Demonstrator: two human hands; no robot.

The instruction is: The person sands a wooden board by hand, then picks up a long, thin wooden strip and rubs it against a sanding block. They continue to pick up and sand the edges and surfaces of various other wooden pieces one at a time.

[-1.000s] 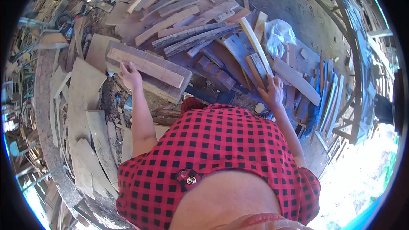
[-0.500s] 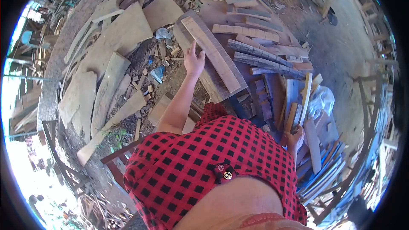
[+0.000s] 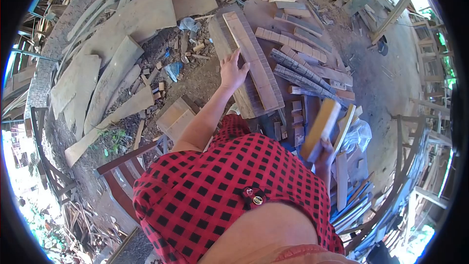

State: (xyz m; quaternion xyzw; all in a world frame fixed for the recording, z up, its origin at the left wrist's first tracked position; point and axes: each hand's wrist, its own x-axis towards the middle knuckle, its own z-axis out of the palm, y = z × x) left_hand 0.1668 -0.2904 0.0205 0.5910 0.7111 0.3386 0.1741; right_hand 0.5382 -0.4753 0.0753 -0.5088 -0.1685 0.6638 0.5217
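- Closest in, the red-and-black checked shirt (image 3: pixel 234 176) fills the lower middle of the view.
- Just beyond it on the right, the right hand (image 3: pixel 323 152) is closed around the lower end of a short block (image 3: pixel 321 129); the block is tilted and blurred, and some of the fingers are hidden.
- Right beside that block stretches a narrow pale strip (image 3: pixel 344 129), and next to the strip is a clear plastic bag (image 3: pixel 358 137).
- To the left of the shirt, a brown slatted frame (image 3: pixel 122 171) stands on the ground.
- Farther out, the left hand (image 3: pixel 234 72) is open with fingers spread, gripping nothing, its fingertips at the left edge of a long light board (image 3: pixel 254 61); whether they press on it, I cannot tell.
- That board lies lengthwise on a wider, thicker plank (image 3: pixel 220 34).
- Over to the right of the plank, two dark rough-edged pieces (image 3: pixel 305 76) lie side by side among other cut lengths.
- Beyond, at upper left, broad flat boards (image 3: pixel 141 12) overlap on the ground.
- Farthest off, a slanting post (image 3: pixel 398 12) rises at upper right.
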